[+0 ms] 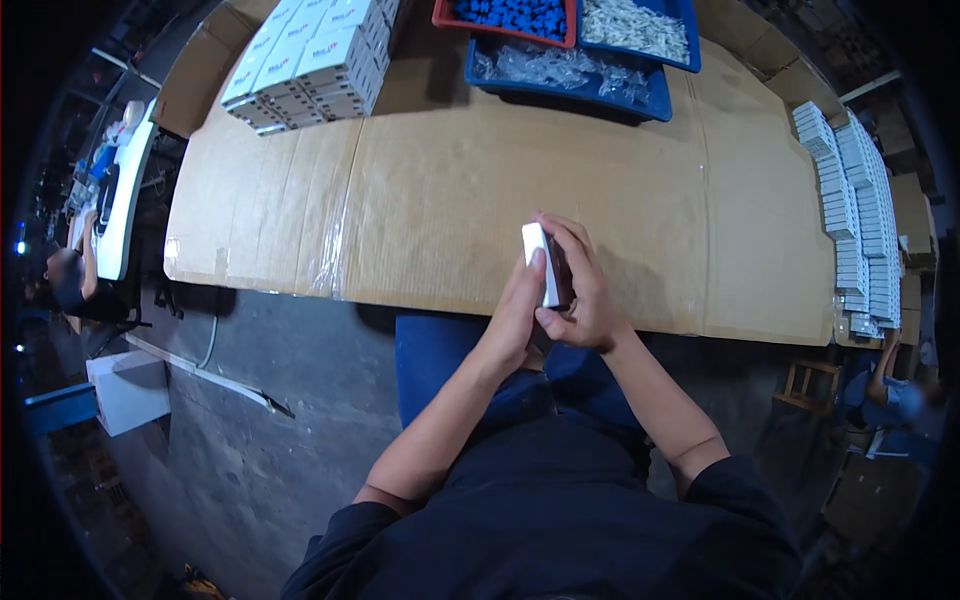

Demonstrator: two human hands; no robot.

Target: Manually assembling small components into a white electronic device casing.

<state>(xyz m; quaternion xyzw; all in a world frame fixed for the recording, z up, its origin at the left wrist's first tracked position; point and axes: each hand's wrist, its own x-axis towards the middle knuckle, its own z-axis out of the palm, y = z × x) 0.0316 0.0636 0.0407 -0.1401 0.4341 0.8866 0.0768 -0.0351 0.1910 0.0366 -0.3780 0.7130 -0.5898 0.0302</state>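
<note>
Between my two hands, just above the table's near edge, is a small white box [541, 262], standing on its side with a dark face toward the right. My left hand [518, 308] grips its left side, the thumb lying along the white face. My right hand [585, 285] wraps its right side, fingers over the far end and thumb at the near end. Both hands are closed on it. The palms and fingers hide much of the box, so its far side does not show.
Cardboard [450, 200] covers the table. Stacked white boxes [300, 65] stand at the far left. At the back are a red tray [505, 22] of blue pieces, a blue tray [640, 30] of white pieces and another of clear bags [570, 80]. More boxes [850, 220] line the right edge.
</note>
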